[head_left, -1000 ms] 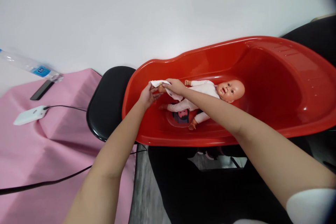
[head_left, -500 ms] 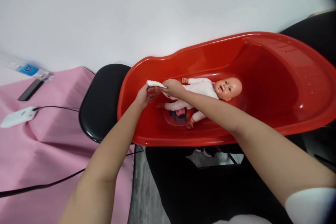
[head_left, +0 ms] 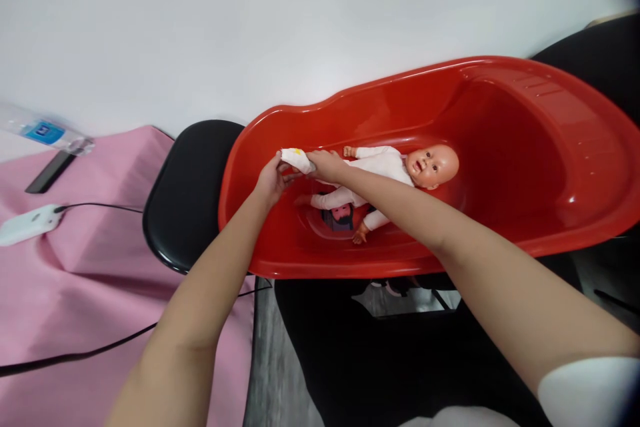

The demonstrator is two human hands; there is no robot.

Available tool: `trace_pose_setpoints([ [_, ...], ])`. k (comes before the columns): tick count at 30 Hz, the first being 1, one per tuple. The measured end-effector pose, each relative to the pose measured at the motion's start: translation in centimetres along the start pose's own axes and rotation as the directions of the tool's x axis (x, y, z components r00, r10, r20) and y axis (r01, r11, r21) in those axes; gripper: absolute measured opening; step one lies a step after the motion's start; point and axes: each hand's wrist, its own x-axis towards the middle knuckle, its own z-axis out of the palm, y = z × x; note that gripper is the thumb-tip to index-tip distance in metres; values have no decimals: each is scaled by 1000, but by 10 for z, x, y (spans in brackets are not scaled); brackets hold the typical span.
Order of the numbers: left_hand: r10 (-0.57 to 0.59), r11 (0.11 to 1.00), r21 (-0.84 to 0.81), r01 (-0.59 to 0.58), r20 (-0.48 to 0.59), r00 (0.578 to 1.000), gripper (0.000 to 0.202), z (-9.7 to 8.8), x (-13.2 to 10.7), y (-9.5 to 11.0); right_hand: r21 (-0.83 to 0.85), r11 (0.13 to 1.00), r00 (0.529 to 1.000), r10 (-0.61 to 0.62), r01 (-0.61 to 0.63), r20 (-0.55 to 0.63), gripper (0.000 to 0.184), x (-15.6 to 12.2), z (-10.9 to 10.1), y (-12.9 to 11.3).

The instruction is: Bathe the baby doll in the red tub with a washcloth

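Note:
A baby doll (head_left: 385, 170) in pale pink clothes lies on its back inside a red plastic baby tub (head_left: 525, 147), head toward the right. Its far foot wears a small white sock (head_left: 296, 158). My left hand (head_left: 270, 181) pinches the sock from the left. My right hand (head_left: 324, 165) is closed on the doll's leg just right of the sock. Both hands meet at the tub's left end. The doll's other leg lies bare on the tub floor.
The tub rests across black chairs (head_left: 185, 193). On the left, a pink cloth (head_left: 90, 280) carries a white device (head_left: 25, 225) with a black cable, a dark flat object (head_left: 47, 171) and a plastic bottle (head_left: 43, 130). A white wall is behind.
The view has shifted slightly, so everything sits a little further left. The sock is now bunched more tightly at the doll's foot between my hands.

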Motion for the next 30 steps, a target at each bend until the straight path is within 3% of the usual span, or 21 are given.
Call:
trace_pose_setpoints([
  [3,0,1000,8,0,-4,1000,40,0,0,0,-56,998,1000,5,-6,-15,39,1,-2,-5],
  [8,-7,1000,10,7,-5,1000,40,-1,3,-3,-175,985,1000,-2,2,-1,38,-4,-8,-5],
  [12,-5,1000,-14,5,-8,1000,38,0,3,-2,-101,995,1000,-10,11,15,40,-3,-11,-12],
  [17,1,1000,-19,-1,8,1000,35,-1,1,-1,-10,997,995,83,-83,55,43,6,-7,-25],
  [20,-7,1000,-22,7,-15,1000,36,-3,2,-3,-58,998,999,35,-34,17,36,7,-7,-27],
  [25,-42,999,-14,42,-42,998,44,-6,3,-4,-205,978,999,-47,45,-3,40,-1,-9,-20],
  [28,-38,999,-21,37,-25,999,47,-5,5,-3,-123,989,994,-92,85,-56,39,-10,-8,-17],
  [30,-25,999,-28,25,-25,999,49,-4,6,-3,-61,990,990,-129,125,-63,50,-15,-7,-18],
])
